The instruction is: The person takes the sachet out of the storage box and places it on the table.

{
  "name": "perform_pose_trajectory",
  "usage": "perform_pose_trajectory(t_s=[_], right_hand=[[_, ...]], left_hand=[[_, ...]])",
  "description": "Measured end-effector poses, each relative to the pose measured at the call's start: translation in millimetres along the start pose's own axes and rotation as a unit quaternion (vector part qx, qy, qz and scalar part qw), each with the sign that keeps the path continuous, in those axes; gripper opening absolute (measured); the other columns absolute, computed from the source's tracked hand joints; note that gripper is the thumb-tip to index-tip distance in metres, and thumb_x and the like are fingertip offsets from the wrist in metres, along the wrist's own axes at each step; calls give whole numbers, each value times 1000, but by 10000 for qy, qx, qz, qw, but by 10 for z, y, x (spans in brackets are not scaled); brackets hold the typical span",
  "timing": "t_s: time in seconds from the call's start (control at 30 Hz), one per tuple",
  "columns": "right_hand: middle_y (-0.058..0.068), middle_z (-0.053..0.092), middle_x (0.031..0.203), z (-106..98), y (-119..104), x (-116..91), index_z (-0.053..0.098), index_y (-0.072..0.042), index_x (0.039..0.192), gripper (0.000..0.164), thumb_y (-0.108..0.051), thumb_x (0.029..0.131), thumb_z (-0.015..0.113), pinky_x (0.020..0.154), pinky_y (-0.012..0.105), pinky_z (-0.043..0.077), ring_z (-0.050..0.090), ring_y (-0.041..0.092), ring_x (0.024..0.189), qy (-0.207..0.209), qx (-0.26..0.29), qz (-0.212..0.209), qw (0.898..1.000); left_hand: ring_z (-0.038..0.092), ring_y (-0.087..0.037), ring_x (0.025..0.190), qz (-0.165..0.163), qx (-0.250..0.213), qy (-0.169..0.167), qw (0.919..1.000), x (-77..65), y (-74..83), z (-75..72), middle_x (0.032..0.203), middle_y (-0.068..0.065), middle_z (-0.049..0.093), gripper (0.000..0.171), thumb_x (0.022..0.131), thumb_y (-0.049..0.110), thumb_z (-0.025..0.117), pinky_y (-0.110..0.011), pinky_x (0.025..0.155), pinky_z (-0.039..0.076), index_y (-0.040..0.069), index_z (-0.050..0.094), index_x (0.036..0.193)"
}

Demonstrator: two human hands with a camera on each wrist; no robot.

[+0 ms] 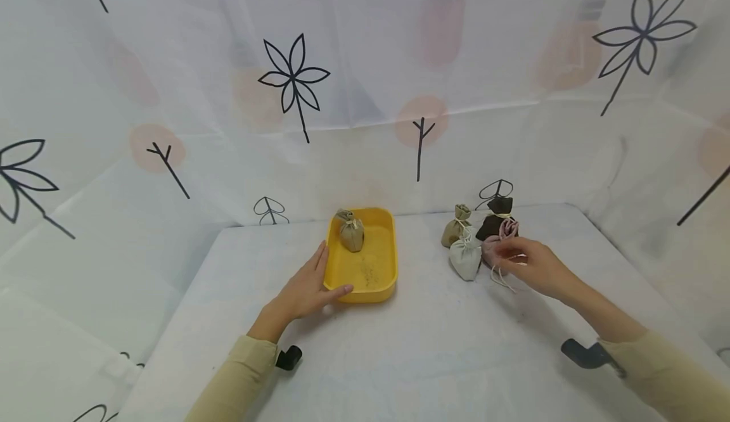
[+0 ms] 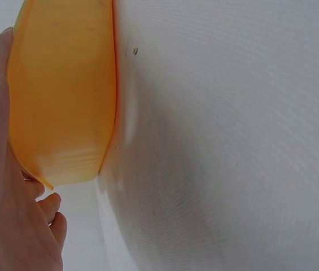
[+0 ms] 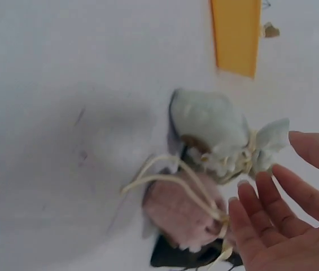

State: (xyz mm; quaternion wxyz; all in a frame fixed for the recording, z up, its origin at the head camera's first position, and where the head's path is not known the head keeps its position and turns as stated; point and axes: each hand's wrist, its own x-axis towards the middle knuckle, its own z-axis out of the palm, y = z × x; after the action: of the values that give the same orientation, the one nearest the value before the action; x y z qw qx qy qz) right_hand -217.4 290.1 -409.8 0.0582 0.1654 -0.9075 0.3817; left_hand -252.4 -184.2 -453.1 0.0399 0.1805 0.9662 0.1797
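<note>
My left hand [image 1: 310, 286] rests at the near left corner of a yellow tray [image 1: 390, 251]. Its fingers lie straight along the left wall, and the thumb reaches across the near rim. An olive drawstring pouch [image 1: 352, 235] stands in the tray's far left part. Over on the right, my right hand [image 1: 536, 263] reaches over a pink pouch [image 1: 492, 251] with fingers and thumb apart. The white pouch [image 3: 213, 121] has its tied neck right at those fingertips in the right wrist view. Behind these stand a tan pouch [image 1: 455, 229] and a dark brown pouch [image 1: 493, 225].
A white cloth covers the table [image 1: 371, 358], and a printed curtain [image 1: 353, 168] rises behind it. The pink pouch's loose cord [image 1: 503, 281] trails toward the near side. Black wrist mounts [image 1: 289, 357] stick out from both sleeves.
</note>
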Motion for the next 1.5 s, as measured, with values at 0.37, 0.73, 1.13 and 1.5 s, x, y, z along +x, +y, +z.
perform_pose_trajectory(t_s=[0.37,0.73,1.13,1.5], right_hand=[[15,69,116,187,-406,151,66,4,122,29,-14,99,69,92,45,58,66,31,107,-175,160,-509,9984],[12,69,117,373,-609,469,68,0,120,27,-18,100,68,98,49,55,65,29,110,-241,418,-500,9976],[15,68,117,660,-878,895,66,1,123,29,-16,99,69,99,46,56,64,30,110,-355,674,-698,9946],[19,65,126,893,-1132,1238,63,0,130,35,-18,100,67,103,44,53,61,30,116,-654,1018,-223,9924]], left_hand=[[17,-30,157,15,12,33,10000,-21,21,-28,172,-9,-1,122,85,88,46,-46,125,23,7,-1,165],[17,-28,157,-30,-95,-3,10000,-5,38,-15,173,-8,0,121,86,86,48,-45,125,23,8,0,165],[18,-28,157,-47,-86,2,10000,10,33,4,173,-6,-1,121,86,86,48,-45,125,23,9,0,165],[18,-29,156,-57,-40,1,10000,-9,18,-14,172,-6,-1,122,84,89,44,-45,125,23,9,0,165]])
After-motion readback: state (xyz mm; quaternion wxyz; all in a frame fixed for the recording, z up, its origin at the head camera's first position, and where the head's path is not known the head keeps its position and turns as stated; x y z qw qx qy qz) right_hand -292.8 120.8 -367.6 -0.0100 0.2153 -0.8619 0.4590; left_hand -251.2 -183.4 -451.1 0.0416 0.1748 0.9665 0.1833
